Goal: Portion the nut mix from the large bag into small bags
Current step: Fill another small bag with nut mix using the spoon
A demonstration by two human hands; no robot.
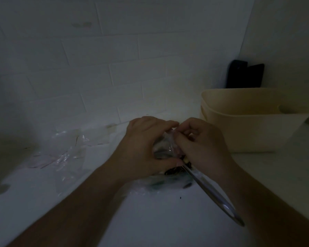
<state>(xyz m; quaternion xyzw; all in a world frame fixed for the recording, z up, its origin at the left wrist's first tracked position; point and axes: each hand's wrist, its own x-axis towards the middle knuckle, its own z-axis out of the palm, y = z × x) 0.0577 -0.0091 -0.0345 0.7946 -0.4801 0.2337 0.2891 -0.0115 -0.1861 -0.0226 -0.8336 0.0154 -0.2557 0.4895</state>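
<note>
Just left of the cream tub (248,122), on the white counter (150,220), both hands meet over a small bag (165,146) of clear plastic. Left hand (143,148): its fingers curl over the bag's far edge and its thumb wraps underneath, so it grips the bag from the side away from the tub. Right hand (202,145): the fingers are bent tight and pinch the bag's upper edge, close against the left fingertips; neither hand is slack or flat. Dark contents show dimly through the plastic between the two hands, though the light is too poor to tell the pieces apart.

Below the hands, nearer the camera than the tub, lies the large bag (168,180), crumpled flat on the counter with dark nut mix (173,170) at its mouth. A metal spoon (210,193) rests with its bowl end in that mix, right under the right hand, and its long handle slants toward the camera beneath the right forearm. A few dark crumbs (180,197) sit on the counter beside the handle.

Far to the left of the tub, a loose pile of empty clear bags (64,152) lies against the tiled wall (114,59). Behind the tub, in the corner, two dark flat objects (244,75) stand leaning upright.
</note>
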